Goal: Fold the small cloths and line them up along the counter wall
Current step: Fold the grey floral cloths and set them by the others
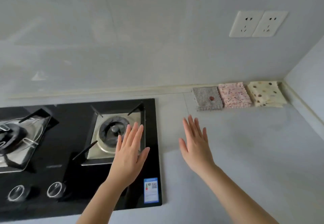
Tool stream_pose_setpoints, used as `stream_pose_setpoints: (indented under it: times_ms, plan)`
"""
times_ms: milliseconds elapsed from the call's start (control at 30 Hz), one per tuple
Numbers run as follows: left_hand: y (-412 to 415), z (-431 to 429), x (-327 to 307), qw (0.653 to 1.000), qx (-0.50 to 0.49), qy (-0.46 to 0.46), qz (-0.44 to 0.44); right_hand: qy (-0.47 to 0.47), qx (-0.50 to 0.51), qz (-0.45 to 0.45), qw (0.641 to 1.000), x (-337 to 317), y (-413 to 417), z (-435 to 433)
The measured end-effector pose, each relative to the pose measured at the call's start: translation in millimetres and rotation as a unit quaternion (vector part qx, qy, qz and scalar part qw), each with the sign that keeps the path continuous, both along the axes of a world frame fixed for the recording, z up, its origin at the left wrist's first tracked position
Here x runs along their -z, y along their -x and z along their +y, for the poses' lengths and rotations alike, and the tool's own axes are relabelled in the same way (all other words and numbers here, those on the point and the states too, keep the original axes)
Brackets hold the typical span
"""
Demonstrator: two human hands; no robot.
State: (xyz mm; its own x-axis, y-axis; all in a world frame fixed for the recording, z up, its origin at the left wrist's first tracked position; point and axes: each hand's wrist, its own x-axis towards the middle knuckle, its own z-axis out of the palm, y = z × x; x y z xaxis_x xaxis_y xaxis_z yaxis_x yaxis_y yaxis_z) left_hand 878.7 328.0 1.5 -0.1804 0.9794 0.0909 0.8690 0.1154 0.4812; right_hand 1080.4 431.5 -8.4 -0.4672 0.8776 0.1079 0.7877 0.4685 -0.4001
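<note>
Three folded small cloths lie side by side against the back wall at the right corner: a grey speckled cloth (207,98) with a red spot, a pink speckled cloth (234,94), and a cream cloth with brown dots (265,93). My left hand (128,155) hovers flat with straight fingers over the right burner of the stove. My right hand (194,144) is held out flat over the bare counter, below and left of the grey cloth. Neither hand holds anything.
A black glass gas stove (154,122) with two burners and two knobs fills the left of the grey counter (254,153). Two white wall sockets (258,23) sit above the cloths. A side wall closes the counter at the right.
</note>
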Motion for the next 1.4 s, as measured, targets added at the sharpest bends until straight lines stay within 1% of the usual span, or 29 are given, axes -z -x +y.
stream_pose_setpoints:
  times_ms: [67,200,300,400,500,633,800,900,1100,1267,1400]
  plan:
    - [27,-63,-10,1.000,-0.016,-0.024,-0.005,-0.009,-0.024,0.011,1.000,-11,29,-57]
    - [81,-178,-25,0.996,-0.076,-0.043,-0.019,0.015,-0.071,0.024,0.997,-28,87,-157]
    - [120,-241,-33,0.990,-0.119,-0.069,-0.020,0.024,-0.102,0.028,0.994,-39,133,-205]
    - [154,-279,-35,0.986,-0.132,-0.098,-0.024,0.013,-0.129,0.019,0.991,-46,173,-232]
    - [185,-297,-31,0.981,-0.152,-0.114,-0.031,0.012,-0.159,0.006,0.987,-50,211,-243]
    - [235,-303,-15,0.978,-0.178,-0.101,-0.035,0.025,-0.192,0.002,0.981,-42,269,-249]
    - [320,-303,-5,0.972,-0.220,-0.079,-0.036,0.049,-0.242,0.015,0.969,-31,375,-246]
    - [371,-311,-14,0.967,-0.247,-0.068,-0.013,0.046,-0.281,0.024,0.958,-39,440,-245]
    - [473,-324,-15,0.958,-0.278,-0.062,0.019,0.061,-0.351,-0.008,0.935,-52,555,-256]
    - [581,-328,6,0.960,-0.275,-0.002,0.057,0.115,-0.347,-0.015,0.930,-43,648,-273]
    - [679,-306,14,0.963,-0.258,0.027,0.070,0.183,-0.303,0.009,0.935,-15,735,-287]
